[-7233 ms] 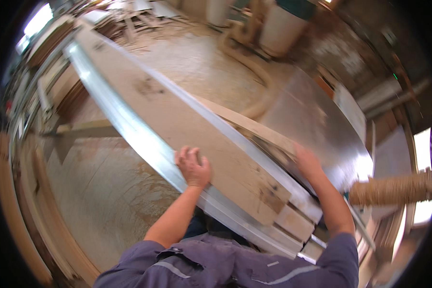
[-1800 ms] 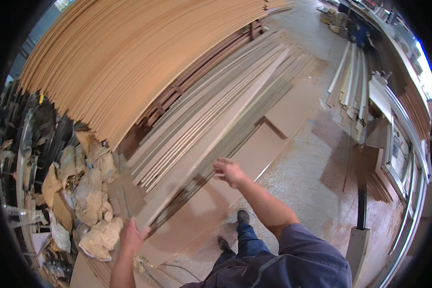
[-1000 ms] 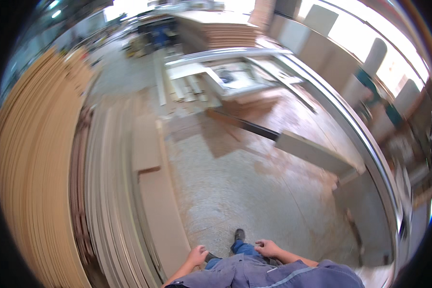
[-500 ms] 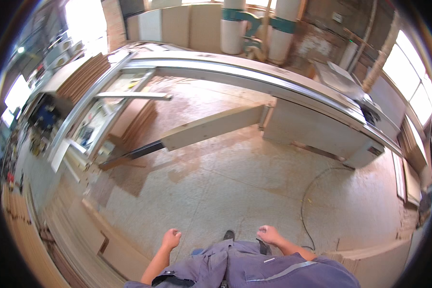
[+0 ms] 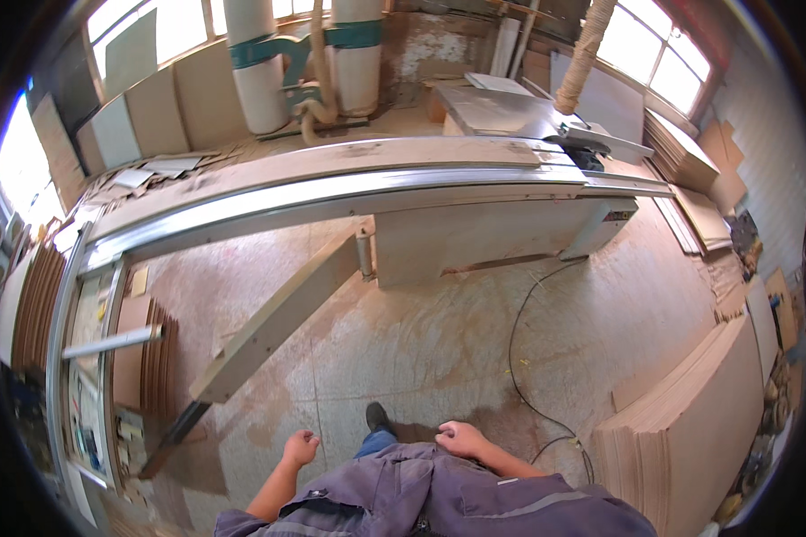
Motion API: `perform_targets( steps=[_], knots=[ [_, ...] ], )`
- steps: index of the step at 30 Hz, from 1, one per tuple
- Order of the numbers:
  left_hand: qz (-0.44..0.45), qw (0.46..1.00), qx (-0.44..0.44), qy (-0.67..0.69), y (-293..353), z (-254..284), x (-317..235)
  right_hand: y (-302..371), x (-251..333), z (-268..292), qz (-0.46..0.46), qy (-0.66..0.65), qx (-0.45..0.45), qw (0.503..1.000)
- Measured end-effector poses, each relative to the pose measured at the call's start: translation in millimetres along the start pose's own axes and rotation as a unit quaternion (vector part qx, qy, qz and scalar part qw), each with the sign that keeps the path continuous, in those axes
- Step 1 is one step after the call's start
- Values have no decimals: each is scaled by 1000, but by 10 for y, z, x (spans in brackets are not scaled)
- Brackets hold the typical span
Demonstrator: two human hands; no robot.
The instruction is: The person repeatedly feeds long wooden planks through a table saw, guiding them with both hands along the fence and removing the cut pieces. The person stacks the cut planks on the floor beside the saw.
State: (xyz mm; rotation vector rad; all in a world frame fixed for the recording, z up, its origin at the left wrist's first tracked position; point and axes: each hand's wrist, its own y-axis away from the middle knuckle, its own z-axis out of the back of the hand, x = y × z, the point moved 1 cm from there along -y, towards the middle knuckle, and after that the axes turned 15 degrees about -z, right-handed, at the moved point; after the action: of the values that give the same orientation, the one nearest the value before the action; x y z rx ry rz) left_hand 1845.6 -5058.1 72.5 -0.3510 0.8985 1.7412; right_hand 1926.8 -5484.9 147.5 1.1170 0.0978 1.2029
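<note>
My left hand (image 5: 302, 447) hangs at the lower middle, its fingers curled in, with nothing seen in it. Level with it, my right hand (image 5: 461, 439) is loosely closed in front of my jacket (image 5: 403, 488), and nothing shows in its fingers either. Neither hand touches the machine. Beyond them stands a long sliding table saw (image 5: 331, 190) with a bright metal rail. Its swing arm (image 5: 282, 313) slants down toward the left. One dark shoe (image 5: 378, 416) shows on the floor between my hands.
Stacked boards (image 5: 681, 421) stand close by on the right, and another stack (image 5: 143, 349) lies under the saw's side frame (image 5: 63, 385). A black cable (image 5: 513, 358) curves across the dusty floor. Dust collector drums (image 5: 258, 67) stand at the back.
My view has swung to the right, so the saw and drums sit further left in it. More of the right-hand board stack shows. Both hands stay curled.
</note>
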Motion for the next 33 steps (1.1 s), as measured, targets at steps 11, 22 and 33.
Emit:
perform_targets(
  steps=[11,22,33],
  knots=[
    [-235,963,-133,-10,-3232,1677,-1935,-1515,1415,1606,30,-132,-130,982],
    [-194,940,-238,-149,-5014,2884,-2944,-3429,3294,3506,284,82,-290,910],
    [-142,932,-185,-276,-7302,3473,-3053,-4741,4046,4426,155,332,-271,890]
  ],
)
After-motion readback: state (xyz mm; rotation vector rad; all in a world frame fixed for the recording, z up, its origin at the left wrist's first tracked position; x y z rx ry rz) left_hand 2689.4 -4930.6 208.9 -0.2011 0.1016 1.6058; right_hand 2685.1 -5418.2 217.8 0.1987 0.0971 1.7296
